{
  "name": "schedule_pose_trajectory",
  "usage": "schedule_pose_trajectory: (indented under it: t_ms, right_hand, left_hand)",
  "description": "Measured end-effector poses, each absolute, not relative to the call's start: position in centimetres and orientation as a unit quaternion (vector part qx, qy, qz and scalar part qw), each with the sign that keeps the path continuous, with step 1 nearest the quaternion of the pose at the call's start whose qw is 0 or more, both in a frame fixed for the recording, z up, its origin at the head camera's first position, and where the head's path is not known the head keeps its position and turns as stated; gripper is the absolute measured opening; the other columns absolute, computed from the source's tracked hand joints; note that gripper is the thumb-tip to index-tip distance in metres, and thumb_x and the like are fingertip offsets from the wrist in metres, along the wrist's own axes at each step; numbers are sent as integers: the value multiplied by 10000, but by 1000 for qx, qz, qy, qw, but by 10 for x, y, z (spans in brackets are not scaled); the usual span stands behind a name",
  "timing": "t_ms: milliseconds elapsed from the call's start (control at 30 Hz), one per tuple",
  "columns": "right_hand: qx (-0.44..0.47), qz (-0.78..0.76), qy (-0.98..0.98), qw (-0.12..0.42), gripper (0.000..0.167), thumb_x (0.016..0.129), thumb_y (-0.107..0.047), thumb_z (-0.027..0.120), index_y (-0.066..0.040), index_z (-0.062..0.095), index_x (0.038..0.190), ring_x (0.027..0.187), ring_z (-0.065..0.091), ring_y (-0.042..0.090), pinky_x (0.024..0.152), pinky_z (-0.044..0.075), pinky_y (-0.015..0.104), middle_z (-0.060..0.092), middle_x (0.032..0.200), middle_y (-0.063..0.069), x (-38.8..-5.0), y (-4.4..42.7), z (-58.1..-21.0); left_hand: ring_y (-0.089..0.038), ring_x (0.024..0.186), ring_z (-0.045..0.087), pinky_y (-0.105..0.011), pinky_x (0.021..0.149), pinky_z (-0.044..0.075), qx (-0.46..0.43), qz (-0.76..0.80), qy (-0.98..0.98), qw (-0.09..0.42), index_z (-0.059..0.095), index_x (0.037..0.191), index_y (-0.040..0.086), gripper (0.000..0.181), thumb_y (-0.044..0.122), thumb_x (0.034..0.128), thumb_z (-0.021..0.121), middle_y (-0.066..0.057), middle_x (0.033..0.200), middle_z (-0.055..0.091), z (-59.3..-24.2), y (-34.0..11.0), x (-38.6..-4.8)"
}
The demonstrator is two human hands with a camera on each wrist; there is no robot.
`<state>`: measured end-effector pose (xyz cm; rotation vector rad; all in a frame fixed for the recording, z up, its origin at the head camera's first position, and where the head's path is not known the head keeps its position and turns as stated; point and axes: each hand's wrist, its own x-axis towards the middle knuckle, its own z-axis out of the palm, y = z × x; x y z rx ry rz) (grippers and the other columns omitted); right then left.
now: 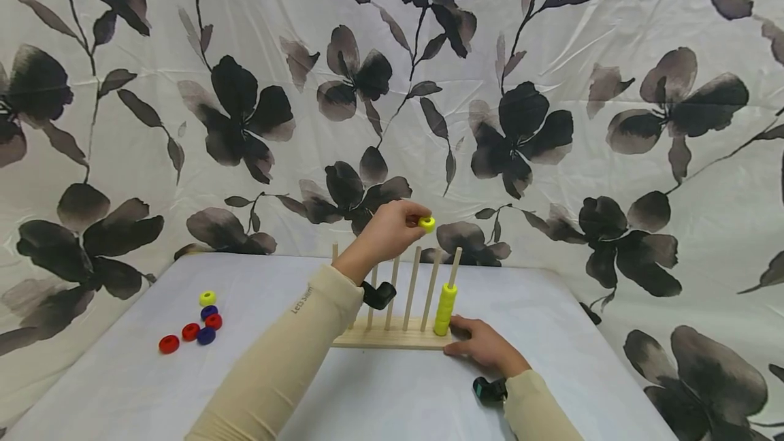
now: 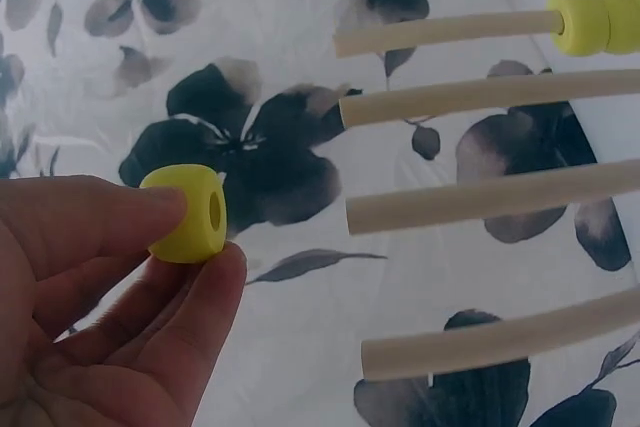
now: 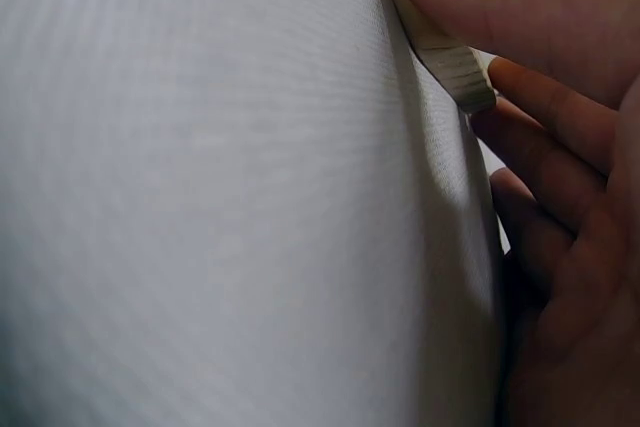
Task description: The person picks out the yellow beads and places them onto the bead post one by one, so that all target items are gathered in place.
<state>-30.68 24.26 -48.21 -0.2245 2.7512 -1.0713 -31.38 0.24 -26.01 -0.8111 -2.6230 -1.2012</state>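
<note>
My left hand (image 1: 395, 229) pinches a yellow bead (image 2: 190, 215) between thumb and fingers, in the air above the pegs. In the left wrist view the bead's hole faces the peg tips, and it is apart from them. The wooden peg rack (image 1: 392, 339) stands on the table with several upright pegs (image 2: 450, 209). Its rightmost peg carries a stack of yellow beads (image 1: 445, 310), with the peg's upper end bare. At the rack's right end my right hand (image 1: 486, 347) grips the base (image 3: 455, 72), thumb at the front and fingers behind.
Loose beads lie on the white table (image 1: 122, 386) at the left: a yellow bead (image 1: 207, 299), blue beads (image 1: 206, 335) and red beads (image 1: 169, 344). A floral cloth (image 1: 392, 114) hangs behind the table. My left forearm covers part of the rack's left side.
</note>
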Motion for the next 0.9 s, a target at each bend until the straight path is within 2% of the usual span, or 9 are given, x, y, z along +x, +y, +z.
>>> schedule_pose_trajectory:
  t_ms: [400,900]
  right_hand:
    - [-84,-378,917,97,749,737,-397,807,-180,534,1400,1409,354,389,1122,259,633,452,1496,111,-309,245,-484]
    - [-77,-383,915,102,758,733,-387,818,-186,528,1405,1406,355,389,1114,270,633,458,1492,107,-307,244,-481]
  left_hand:
    - [-220,1170,620,-319,920,549,-283,-410,-866,46,635,1269,88,329,82,943,588,-69,1258,637,-269,18,-315]
    - [-174,1030,669,-275,860,557,-305,-391,-868,34,679,1201,83,288,90,917,633,-64,1142,700,-275,37,-324]
